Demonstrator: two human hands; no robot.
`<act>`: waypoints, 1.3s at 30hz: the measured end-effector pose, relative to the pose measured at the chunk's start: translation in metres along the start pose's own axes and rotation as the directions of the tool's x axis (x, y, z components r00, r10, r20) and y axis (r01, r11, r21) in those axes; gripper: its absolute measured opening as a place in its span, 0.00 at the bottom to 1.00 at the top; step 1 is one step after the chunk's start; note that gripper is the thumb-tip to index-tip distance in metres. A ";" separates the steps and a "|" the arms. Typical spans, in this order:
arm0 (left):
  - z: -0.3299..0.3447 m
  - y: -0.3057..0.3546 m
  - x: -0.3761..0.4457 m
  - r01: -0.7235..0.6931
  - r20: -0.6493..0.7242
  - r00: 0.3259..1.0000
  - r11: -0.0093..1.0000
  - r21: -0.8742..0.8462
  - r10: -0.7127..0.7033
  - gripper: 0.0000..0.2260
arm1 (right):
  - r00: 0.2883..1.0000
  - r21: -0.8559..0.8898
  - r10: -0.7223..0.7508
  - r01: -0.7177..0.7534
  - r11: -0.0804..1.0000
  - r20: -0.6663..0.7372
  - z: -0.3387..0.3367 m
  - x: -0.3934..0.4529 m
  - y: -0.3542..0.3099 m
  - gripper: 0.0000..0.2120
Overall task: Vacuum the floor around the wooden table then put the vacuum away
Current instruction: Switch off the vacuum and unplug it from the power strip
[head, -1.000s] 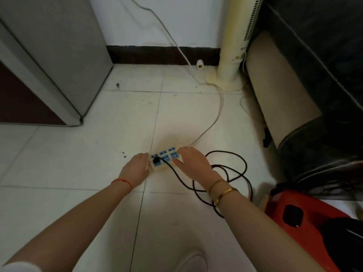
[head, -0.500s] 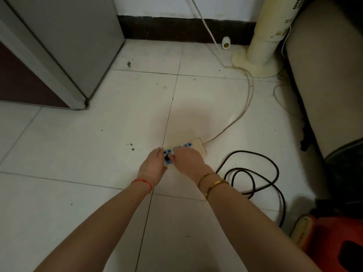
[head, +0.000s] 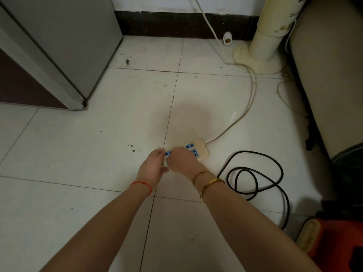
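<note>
A cream power strip [head: 198, 152] with blue sockets lies on the white tiled floor. My left hand [head: 153, 167] grips its near end, thumb below and fingers on top. My right hand [head: 182, 161] is curled over the near sockets, where the black plug sat a moment ago; the plug itself is hidden under the fingers. The vacuum's black cord [head: 255, 171] lies in loose loops on the floor to the right. It runs toward the red vacuum body [head: 337, 242] at the bottom right corner.
A grey cabinet [head: 68, 46] stands at the upper left. At the upper right, a cream tower fan base [head: 261, 55] sits beside a beige and dark sofa [head: 330, 85]. The strip's white cable [head: 249, 103] runs to the wall. Dark crumbs [head: 132, 147] dot the tiles.
My right hand has slid left along the strip and closed over the black plug, hiding it. My left hand stays on the strip's end. The view has tilted down and right.
</note>
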State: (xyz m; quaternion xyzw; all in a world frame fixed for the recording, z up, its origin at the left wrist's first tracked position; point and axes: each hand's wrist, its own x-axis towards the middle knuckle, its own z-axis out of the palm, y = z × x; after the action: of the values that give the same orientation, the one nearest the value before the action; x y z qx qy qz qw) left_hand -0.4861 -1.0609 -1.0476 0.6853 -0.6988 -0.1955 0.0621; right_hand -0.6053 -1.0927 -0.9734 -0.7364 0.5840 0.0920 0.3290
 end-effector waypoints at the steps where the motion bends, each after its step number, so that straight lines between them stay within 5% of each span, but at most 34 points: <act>1: -0.001 0.000 0.000 -0.005 -0.003 1.000 1.000 0.001 0.005 0.28 | 0.999 0.026 0.009 -0.010 1.000 0.032 -0.002 0.002 0.000 0.07; 5: 0.000 -0.002 0.000 -0.002 0.001 1.000 1.000 -0.003 0.002 0.28 | 0.998 0.069 0.032 -0.036 0.997 0.059 -0.007 0.010 0.001 0.16; 12: 0.001 -0.001 0.000 0.026 -0.011 1.000 0.995 -0.093 -0.027 0.24 | 0.996 0.177 0.047 -0.060 0.982 0.076 -0.011 0.005 0.000 0.17; 20: -0.004 0.006 0.001 0.043 0.044 0.998 0.999 -0.007 -0.043 0.28 | 0.973 0.288 0.066 0.000 0.958 -0.220 -0.071 -0.026 0.044 0.17; 24: -0.006 0.021 -0.003 0.036 0.027 0.999 0.995 0.089 -0.039 0.26 | 0.896 0.501 0.242 -0.025 0.865 -0.373 -0.076 -0.064 0.094 0.22; 28: -0.008 0.071 -0.019 0.024 -0.179 0.983 0.998 -0.060 -0.035 0.14 | 0.792 0.703 0.503 -0.138 0.698 -0.345 -0.071 -0.100 0.149 0.17; 30: -0.005 0.104 -0.027 0.000 -0.117 0.993 0.988 -0.156 -0.018 0.14 | 0.738 0.740 0.589 -0.185 0.646 -0.330 -0.061 -0.114 0.171 0.18; 32: 0.005 0.133 -0.033 0.061 0.085 0.996 0.964 -0.258 -0.040 0.20 | 0.685 0.794 0.666 -0.213 0.570 -0.295 -0.050 -0.124 0.190 0.20; 35: 0.030 0.164 -0.039 0.199 0.464 0.884 0.949 -0.246 -0.066 0.35 | 0.614 0.854 0.764 -0.276 0.442 -0.197 -0.031 -0.132 0.215 0.19; 39: 0.060 0.187 -0.048 0.308 0.506 0.851 0.914 -0.263 -0.141 0.45 | 0.581 0.871 0.813 -0.372 0.321 -0.051 -0.009 -0.129 0.240 0.20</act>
State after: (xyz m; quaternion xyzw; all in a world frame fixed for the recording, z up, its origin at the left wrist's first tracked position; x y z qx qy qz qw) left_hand -0.6789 -1.0053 -1.0266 0.6731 -0.5625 -0.4797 -0.0200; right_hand -0.8669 -1.0190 -0.9895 -0.2240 0.8565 -0.2439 0.3959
